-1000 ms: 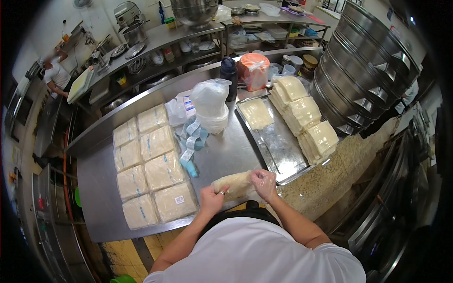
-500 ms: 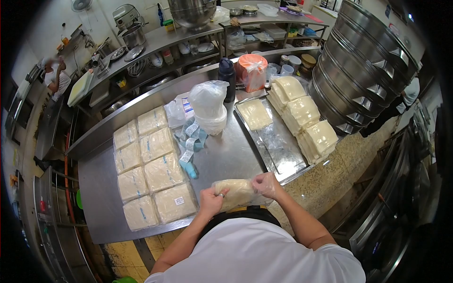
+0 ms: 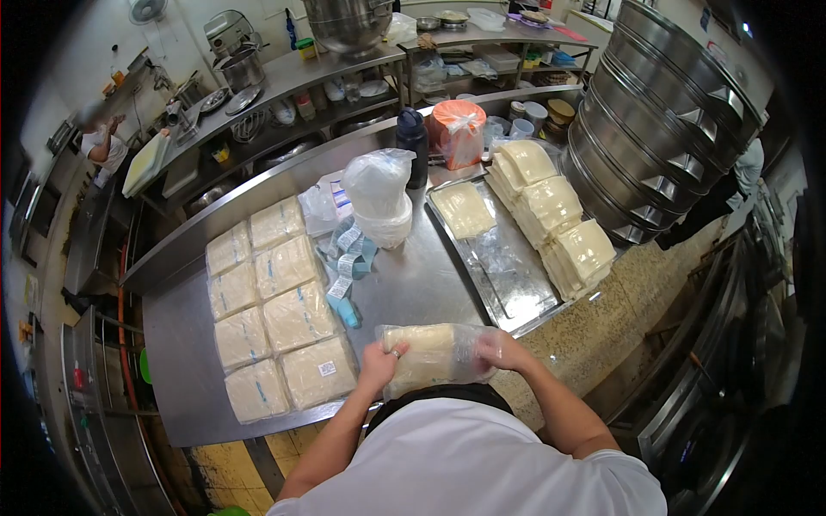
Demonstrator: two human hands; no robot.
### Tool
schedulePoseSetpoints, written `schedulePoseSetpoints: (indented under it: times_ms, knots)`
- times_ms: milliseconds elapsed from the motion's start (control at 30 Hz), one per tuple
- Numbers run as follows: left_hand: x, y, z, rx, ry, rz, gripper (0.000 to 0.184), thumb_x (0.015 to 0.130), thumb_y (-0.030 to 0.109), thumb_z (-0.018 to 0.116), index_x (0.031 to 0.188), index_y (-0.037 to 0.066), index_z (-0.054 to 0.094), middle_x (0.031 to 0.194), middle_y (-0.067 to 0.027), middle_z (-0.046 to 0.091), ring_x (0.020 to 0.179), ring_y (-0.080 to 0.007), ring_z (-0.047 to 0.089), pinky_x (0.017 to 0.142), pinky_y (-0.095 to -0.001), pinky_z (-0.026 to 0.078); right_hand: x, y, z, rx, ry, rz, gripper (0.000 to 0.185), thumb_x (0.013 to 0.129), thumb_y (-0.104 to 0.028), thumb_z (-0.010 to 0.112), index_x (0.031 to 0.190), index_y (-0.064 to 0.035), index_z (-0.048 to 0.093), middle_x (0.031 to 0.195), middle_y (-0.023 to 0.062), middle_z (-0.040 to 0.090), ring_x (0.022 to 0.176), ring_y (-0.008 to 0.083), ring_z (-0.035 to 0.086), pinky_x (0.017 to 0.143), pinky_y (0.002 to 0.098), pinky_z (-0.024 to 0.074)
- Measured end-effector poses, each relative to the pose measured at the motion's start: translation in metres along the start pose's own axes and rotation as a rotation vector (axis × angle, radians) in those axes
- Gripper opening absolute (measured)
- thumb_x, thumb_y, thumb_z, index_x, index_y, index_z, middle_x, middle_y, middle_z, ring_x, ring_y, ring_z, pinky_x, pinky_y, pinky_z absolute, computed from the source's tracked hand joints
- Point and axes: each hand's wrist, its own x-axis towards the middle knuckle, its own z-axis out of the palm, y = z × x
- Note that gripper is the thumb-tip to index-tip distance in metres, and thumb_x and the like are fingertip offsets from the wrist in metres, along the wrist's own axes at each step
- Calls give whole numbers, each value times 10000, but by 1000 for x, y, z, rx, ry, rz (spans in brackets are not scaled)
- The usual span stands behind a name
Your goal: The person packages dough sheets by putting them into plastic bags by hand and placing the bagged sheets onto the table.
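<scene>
Close to my body, at the table's near edge, I hold a clear plastic bag [image 3: 434, 368] with a stack of pale square dough sheets [image 3: 423, 338] inside. My left hand [image 3: 379, 365] grips its left side, a ring on one finger. On the right, my right hand [image 3: 502, 351] is closed on the loose plastic end. To the left lie several filled bags [image 3: 298, 316] in two columns; one has a white label. A metal tray [image 3: 502, 305] at the upper right bears tall stacks of the same sheets [image 3: 551, 206] and one low pile [image 3: 464, 210].
Behind the bags, a strip of blue-and-white labels [image 3: 345, 268] lies near a wrapped white bundle [image 3: 379, 198]. A dark bottle [image 3: 412, 142] and an orange tub [image 3: 459, 133] stand farther back. Large stacked steamers [image 3: 645, 138] rise at right. Other people are at the far left and right.
The bag has spread out wider and flatter between my hands, with more loose plastic showing at the right. My left hand has shifted slightly left. The person at far left has lowered an arm.
</scene>
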Motion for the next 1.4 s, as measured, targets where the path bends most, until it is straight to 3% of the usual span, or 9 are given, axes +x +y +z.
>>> schedulePoseSetpoints:
  times_ms: [100, 400, 533, 633, 767, 933, 1167, 1333, 1400]
  knots:
    - [26, -5, -4, 212, -67, 27, 275, 927, 243, 763, 978, -27, 758, 811, -120, 748, 721, -145, 646, 697, -358, 527, -10, 18, 2, 356, -55, 359, 234, 909, -161, 618, 820, 51, 663, 718, 130, 696, 602, 217, 708, 560, 346, 586]
    - [100, 2, 3, 488, 50, 52, 434, 859, 342, 794, 1044, -40, 701, 953, -258, 712, 928, -425, 677, 836, -487, 518, -50, 70, 1, 544, 250, 487, 132, 888, -96, 694, 821, 1, 633, 718, 123, 676, 586, 207, 703, 498, 324, 578]
    - [87, 16, 23, 656, 198, 436, 563, 821, 327, 813, 1238, 6, 613, 1302, -231, 611, 1234, -395, 562, 1016, -457, 461, -76, 120, 0, 206, 452, 637, 384, 843, -53, 631, 1206, 51, 696, 726, 169, 694, 534, 218, 670, 470, 339, 517]
    - [58, 16, 38, 636, -226, 453, 760, 731, 363, 874, 1340, 42, 553, 1405, -207, 528, 1337, -408, 455, 1121, -476, 376, -93, 138, -2, 24, 504, 844, 563, 839, -82, 628, 1389, 31, 593, 763, 214, 709, 578, 256, 691, 546, 372, 538]
    - [8, 20, 50, 805, -402, 663, 852, 718, 447, 867, 1397, 55, 530, 1517, -201, 456, 1417, -424, 391, 1162, -590, 293, -99, 105, -14, -313, 498, 698, 211, 883, -88, 667, 1024, 56, 730, 754, 147, 710, 591, 214, 682, 546, 345, 538]
    - [7, -50, 63, 1055, -423, 768, 771, 760, 420, 821, 1415, 118, 550, 1604, -144, 392, 1518, -413, 274, 1170, -688, 212, -54, 28, -4, 45, 425, 329, 234, 882, -228, 726, 914, 3, 741, 798, 182, 728, 730, 247, 731, 701, 387, 568]
    - [-6, -84, 69, 663, -171, 849, 323, 861, 117, 661, 1180, 91, 698, 1330, -103, 659, 1326, -330, 560, 1120, -550, 388, 44, -44, 18, -785, 271, -308, 542, 785, -30, 645, 1323, -78, 599, 1213, 190, 600, 1137, 346, 619, 917, 436, 534]
    - [-16, -3, 38, 109, 156, 161, 162, 945, 38, 581, 1025, 30, 722, 1041, -153, 751, 1032, -270, 722, 905, -373, 538, 103, -55, 4, -430, 156, -133, 205, 894, -128, 612, 1000, -39, 764, 910, 226, 728, 835, 367, 723, 797, 453, 562]
    - [8, 19, 12, 34, 331, 312, 206, 1034, 140, 556, 980, -1, 697, 936, -114, 749, 910, -184, 691, 858, -339, 527, 126, -83, -13, -308, 209, -203, 192, 894, -161, 641, 948, -10, 746, 901, 265, 702, 866, 448, 691, 809, 497, 546]
